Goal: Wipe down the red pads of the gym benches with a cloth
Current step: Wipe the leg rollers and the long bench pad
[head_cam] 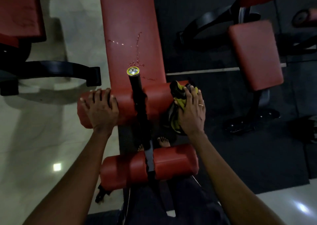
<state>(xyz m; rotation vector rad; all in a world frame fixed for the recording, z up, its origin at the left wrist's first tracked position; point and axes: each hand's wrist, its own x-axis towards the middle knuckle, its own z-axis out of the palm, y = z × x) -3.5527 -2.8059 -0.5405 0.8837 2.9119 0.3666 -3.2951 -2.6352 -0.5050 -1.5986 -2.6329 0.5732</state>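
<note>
The left hand (101, 109) lay flat over the left end of the upper roller pad (154, 101), a fat cylinder of smooth red vinyl, with its fingers spread, gently curved to the roll and holding nothing. The right hand (192, 113), a thin ring (200, 105) on one finger, clutched a crumpled yellow and dark cloth (179, 94) and pressed it against that roller's right end, folds of fabric hanging below the palm. A black post (135, 84) with a round metal cap (133, 70) rimmed in yellow rose between the roller's two halves. Beyond it stretched the long red pad (130, 27), flat and slightly glossy, beaded with droplets (137, 53). Nearer the person sat the lower roller pad (171, 161), equally red and rounded. Pale polished floor tile (34, 139) lay left, dark matte mat (240, 156) right.
</note>
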